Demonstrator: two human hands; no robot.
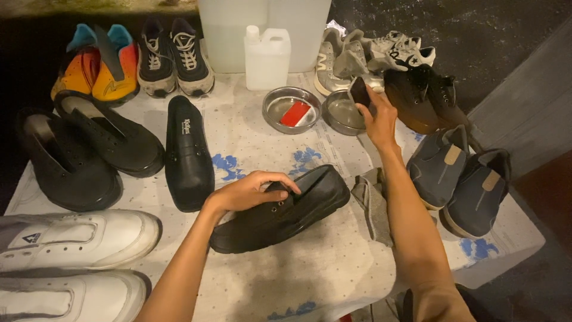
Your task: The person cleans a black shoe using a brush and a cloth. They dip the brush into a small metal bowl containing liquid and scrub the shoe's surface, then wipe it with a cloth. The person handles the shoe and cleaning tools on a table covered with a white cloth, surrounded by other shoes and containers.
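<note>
left hand (247,192) gripping black shoe (280,210), right hand (376,116) holding dark sponge (360,92) over steel bowl (342,113)

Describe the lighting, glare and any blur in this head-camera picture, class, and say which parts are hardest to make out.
Head view: warm, dim light falls on the table cloth at centre; the corners sink into darkness, so the black shoes at left lose detail. Glare whitens the jug. The right hand, over a metal bowl, grips a dark, slightly blurred object; the left hand and its black shoe stay sharp.
</note>
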